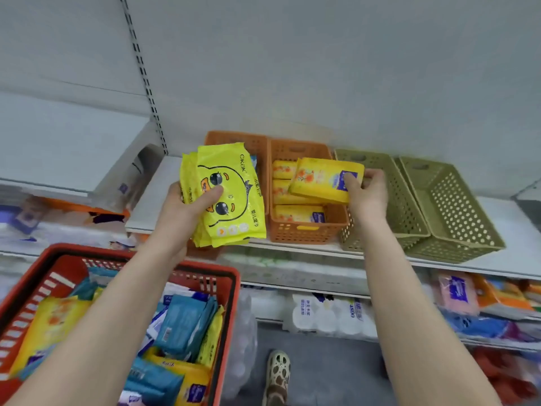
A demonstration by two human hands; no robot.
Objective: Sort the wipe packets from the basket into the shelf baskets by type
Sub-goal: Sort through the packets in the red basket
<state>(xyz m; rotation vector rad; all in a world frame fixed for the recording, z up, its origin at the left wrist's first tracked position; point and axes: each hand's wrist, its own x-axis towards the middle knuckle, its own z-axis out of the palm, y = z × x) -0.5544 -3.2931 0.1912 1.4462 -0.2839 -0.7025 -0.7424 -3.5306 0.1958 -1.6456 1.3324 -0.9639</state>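
My left hand (187,209) grips a stack of bright yellow duck-print wipe packets (234,197), held over the leftmost orange shelf basket (234,139). My right hand (367,191) holds a yellow-orange flowered packet (319,178) by its right end above the second orange shelf basket (307,232), where three like packets lie. Two olive-green shelf baskets (389,186) (456,212) stand to the right with nothing visible inside. The red shopping basket (231,288) at lower left holds several blue and yellow packets (181,326).
The baskets stand on a white shelf (509,230) backed by a grey wall. Lower shelves carry tissue packs (330,315) and colourful packets. A sandalled foot (278,373) stands on the grey floor beside the red basket.
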